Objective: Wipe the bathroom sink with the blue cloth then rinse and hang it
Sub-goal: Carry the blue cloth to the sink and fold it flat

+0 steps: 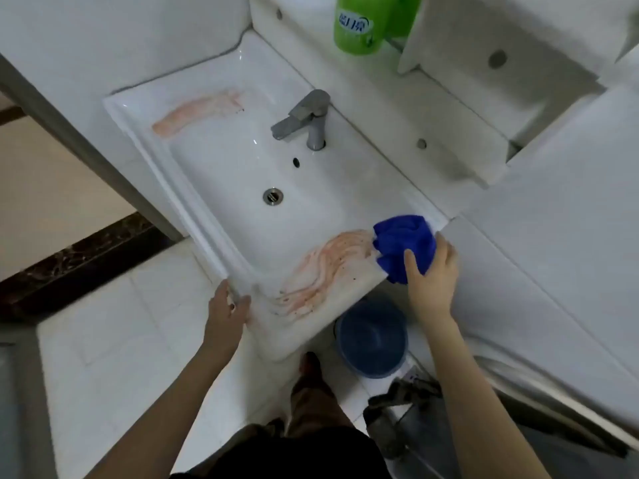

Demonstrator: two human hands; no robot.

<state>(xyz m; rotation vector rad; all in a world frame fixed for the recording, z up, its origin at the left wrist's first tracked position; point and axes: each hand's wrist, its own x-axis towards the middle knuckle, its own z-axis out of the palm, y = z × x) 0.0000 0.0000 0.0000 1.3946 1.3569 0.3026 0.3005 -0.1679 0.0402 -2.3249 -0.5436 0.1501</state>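
Note:
A white rectangular sink has a grey faucet at its back and a metal drain in the basin. Reddish smears mark the near right rim and the far left rim. The bunched blue cloth lies on the near right corner of the sink. My right hand grips it from the near side, fingers curled round it. My left hand holds the sink's near left corner edge.
A green bottle stands on the shelf behind the faucet. A blue bucket sits on the tiled floor under the sink's near edge. White cabinet panels close in on the right. My feet stand below the sink.

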